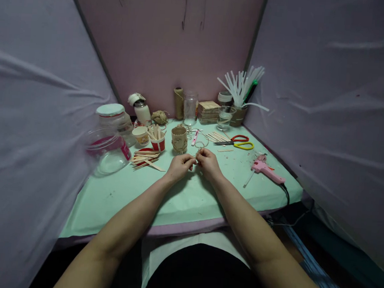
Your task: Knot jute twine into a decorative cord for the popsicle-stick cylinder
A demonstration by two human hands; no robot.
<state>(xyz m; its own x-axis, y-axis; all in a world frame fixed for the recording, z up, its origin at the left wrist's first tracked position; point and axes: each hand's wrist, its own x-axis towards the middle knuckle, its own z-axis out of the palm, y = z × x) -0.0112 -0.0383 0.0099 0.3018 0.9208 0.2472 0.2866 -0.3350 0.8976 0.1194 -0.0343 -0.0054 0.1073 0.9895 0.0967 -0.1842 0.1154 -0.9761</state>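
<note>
My left hand [180,166] and my right hand [207,163] meet over the middle of the green table [188,197], fingertips pinched together on a thin length of twine or wire [201,144] that loops away toward the back. What exactly sits between the fingertips is too small to make out. Just behind my hands stands a small cup wrapped in twine [179,139]. A red paper cup with wooden sticks [157,140] is to its left, beside loose craft sticks [146,158].
A pink glue gun [266,169] with its cord lies at the right. Scissors [238,142], more sticks, a glass jar [190,107], a twine ball [160,117], stacked wood pieces [208,111] and a holder of glue sticks [240,94] line the back. Clear plastic jars [109,148] stand left. Cloth walls enclose the table.
</note>
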